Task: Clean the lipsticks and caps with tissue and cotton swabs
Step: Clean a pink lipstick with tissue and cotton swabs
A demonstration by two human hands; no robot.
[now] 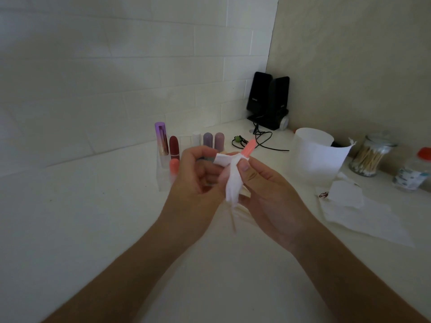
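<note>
**Coral lipstick getting a wipe, held up mid-air**

A coral lipstick [249, 148] is held above the table [93, 206], pretty much dead centre, with its base wrapped in a white tissue [233, 183]. It's gripped through the tissue by the right hand [268, 194], thumb pressed on top. One tissue corner is pinched by the curled left hand [196, 178]. More lipsticks [173, 148] are lined up behind, and a jar of cotton swabs [367, 157] is parked far right.
</note>
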